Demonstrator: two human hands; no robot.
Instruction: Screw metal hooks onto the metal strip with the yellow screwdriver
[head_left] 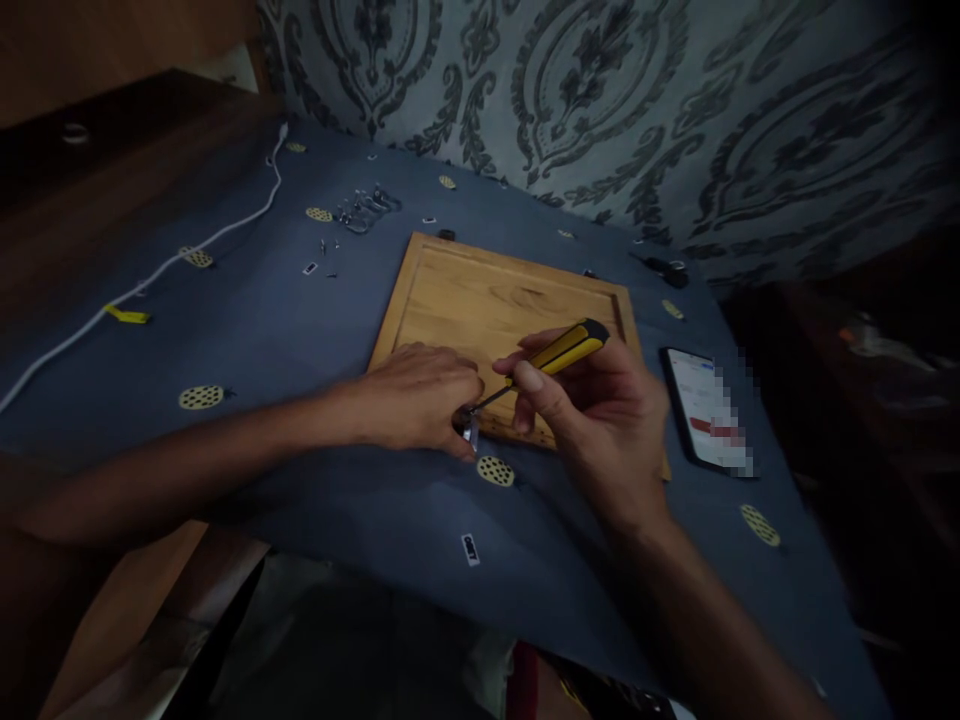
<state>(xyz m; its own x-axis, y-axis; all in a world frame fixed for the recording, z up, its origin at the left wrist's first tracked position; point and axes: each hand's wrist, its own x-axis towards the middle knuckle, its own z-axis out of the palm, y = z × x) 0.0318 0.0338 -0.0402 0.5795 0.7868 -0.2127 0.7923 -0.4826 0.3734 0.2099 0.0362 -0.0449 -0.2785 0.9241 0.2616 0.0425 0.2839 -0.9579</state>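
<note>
Well, from the head view, I see the wooden board (480, 300) lying in the centre of the frame, on a dark blue tablecloth (300, 330). At its near edge, just below the centre, sits a small metal piece (471, 436). The left hand (424, 395) rests over this edge, and its thumb and forefinger seem to pinch the piece; the tips of its other fingers are hidden, so I cannot tell how they press. The right hand (611, 420), right of the centre, grasps the yellow and black handle of a screwdriver (564, 350) between thumb and fingers. Its shaft slants down to the left, and the tip reaches the metal piece. Whether it sits inside a screw head, I cannot tell.

For doing this well, I would judge that the shaft should be in one line with the screw, because a tilted tip may slip out, and the left thumb is very near. The piece should be held flat against the wood, with firm but not hard pressure, and the turning should be slow. The light is rather dim, so it seems wise to look closely at the tip. Loose small hardware (367, 208), at the upper left, lies safely apart.
</note>
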